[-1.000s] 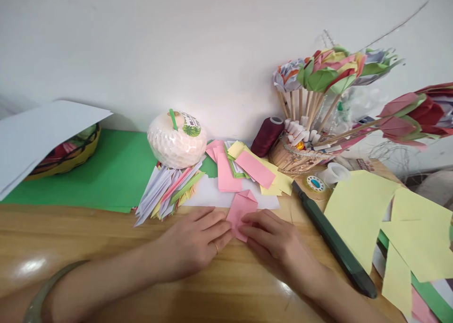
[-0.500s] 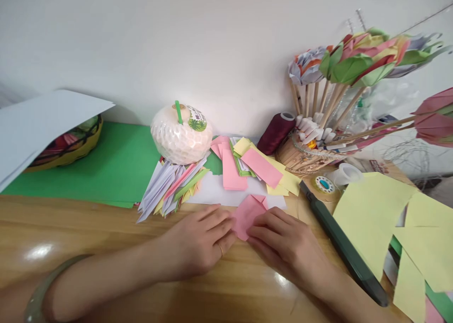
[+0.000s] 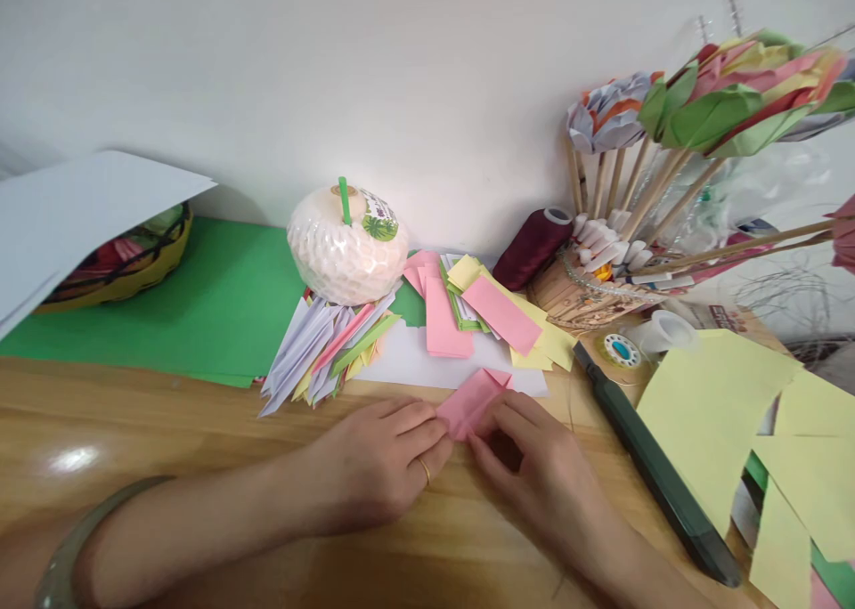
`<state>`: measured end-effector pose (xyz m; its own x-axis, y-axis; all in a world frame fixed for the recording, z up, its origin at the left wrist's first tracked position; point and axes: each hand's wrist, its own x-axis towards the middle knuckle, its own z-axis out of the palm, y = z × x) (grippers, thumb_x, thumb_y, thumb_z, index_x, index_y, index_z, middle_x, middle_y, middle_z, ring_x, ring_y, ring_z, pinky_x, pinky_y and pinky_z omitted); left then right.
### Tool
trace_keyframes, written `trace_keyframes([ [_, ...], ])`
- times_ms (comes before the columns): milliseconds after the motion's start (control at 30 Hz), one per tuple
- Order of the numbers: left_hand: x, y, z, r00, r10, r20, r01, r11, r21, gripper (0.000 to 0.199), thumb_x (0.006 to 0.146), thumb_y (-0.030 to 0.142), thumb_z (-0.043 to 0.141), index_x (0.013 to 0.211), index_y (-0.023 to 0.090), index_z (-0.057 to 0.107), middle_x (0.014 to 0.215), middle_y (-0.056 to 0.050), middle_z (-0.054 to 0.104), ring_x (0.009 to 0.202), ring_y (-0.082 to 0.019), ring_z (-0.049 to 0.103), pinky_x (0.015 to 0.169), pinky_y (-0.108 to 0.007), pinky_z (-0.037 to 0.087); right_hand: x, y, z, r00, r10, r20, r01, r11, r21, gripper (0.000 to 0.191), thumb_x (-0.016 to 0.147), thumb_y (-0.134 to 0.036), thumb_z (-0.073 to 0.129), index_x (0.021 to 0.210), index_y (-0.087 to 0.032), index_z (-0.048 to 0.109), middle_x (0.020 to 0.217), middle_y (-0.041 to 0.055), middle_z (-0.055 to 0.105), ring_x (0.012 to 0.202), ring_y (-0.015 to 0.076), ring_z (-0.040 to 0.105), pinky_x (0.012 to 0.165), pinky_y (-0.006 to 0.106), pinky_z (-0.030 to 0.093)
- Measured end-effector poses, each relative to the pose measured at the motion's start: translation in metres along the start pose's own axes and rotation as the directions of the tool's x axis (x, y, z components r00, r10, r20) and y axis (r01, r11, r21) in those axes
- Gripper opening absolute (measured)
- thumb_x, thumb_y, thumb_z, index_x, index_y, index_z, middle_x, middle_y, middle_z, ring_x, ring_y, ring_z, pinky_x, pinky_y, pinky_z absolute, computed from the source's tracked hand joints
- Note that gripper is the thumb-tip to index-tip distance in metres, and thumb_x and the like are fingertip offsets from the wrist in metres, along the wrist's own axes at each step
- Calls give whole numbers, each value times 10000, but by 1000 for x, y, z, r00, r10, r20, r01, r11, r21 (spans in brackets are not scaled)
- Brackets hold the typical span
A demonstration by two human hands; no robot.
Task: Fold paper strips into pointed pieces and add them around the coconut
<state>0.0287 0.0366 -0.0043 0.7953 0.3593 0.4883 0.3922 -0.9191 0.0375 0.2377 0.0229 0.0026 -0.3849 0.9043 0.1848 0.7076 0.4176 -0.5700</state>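
Note:
Between my two hands a pink paper (image 3: 471,402) lies on the wooden table, its top right corner folded over. My left hand (image 3: 384,458) has its fingers together on the paper's left edge, and a ring shows on one finger. At the lower right edge, my right hand (image 3: 534,444) pinches the same paper between thumb and fingertips. Just beyond are loose pink strips (image 3: 502,313) with yellow, green and white ones, partly on a white sheet (image 3: 401,360). A bundle of folded paper pieces (image 3: 327,346) sits to the left of them.
A net-wrapped coconut (image 3: 347,248) with a green straw stands on green sheets (image 3: 227,297). Paper flowers on sticks (image 3: 728,101) rise from a basket (image 3: 581,288) beside a maroon thread spool (image 3: 533,246). A dark green cutter-like tool (image 3: 661,466) and yellow paper (image 3: 712,395) lie at right.
The pink paper's lower right edge has been folded inward, so the piece looks narrower. My right hand has turned into a pinch there. The view has shifted slightly.

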Motion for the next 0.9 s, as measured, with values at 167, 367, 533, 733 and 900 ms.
trace_keyframes([
  [167, 0, 1, 0, 994, 7, 105, -9, 1000, 20, 247, 945, 120, 403, 1099, 76, 591, 972, -107, 648, 835, -208, 597, 702, -337, 523, 0, -2, 1, 1000, 5, -17, -6, 999, -42, 144, 810, -126, 486, 683, -195, 482, 709, 23, 527, 635, 154, 496, 527, 254, 367],
  [367, -3, 2, 9, 987, -58, 148, 58, 998, 5, 167, 940, 154, 457, 1034, 108, 587, 950, -77, 614, 838, -200, 569, 703, -322, 499, -2, -1, 2, 999, -35, 15, 35, 999, -30, 112, 826, -116, 479, 751, -198, 493, 761, 25, 528, 647, 148, 500, 532, 250, 387],
  [533, -3, 3, 9, 977, -91, 194, 92, 996, 0, 164, 954, 168, 437, 1034, 127, 574, 956, -55, 593, 837, -191, 557, 717, -313, 476, -4, 1, -1, 994, -110, 28, 110, 994, 3, 167, 882, -112, 455, 798, -201, 569, 823, 43, 570, 720, 151, 552, 613, 263, 453],
  [733, 0, 1, 2, 978, -61, 200, 65, 998, -13, 219, 944, 152, 450, 1134, 111, 550, 962, -62, 604, 839, -193, 560, 720, -306, 469, -3, 3, -5, 987, -160, 5, 160, 987, 26, 178, 904, -136, 474, 876, -206, 635, 840, 53, 615, 717, 145, 592, 610, 251, 493],
  [900, -1, 1, 6, 978, -92, 187, 100, 994, -33, 210, 945, 147, 445, 1115, 95, 556, 970, -67, 601, 860, -193, 560, 751, -310, 475, -2, 4, -7, 986, -165, 4, 165, 986, 27, 177, 906, -144, 480, 867, -200, 644, 836, 53, 624, 718, 145, 603, 607, 250, 502],
])
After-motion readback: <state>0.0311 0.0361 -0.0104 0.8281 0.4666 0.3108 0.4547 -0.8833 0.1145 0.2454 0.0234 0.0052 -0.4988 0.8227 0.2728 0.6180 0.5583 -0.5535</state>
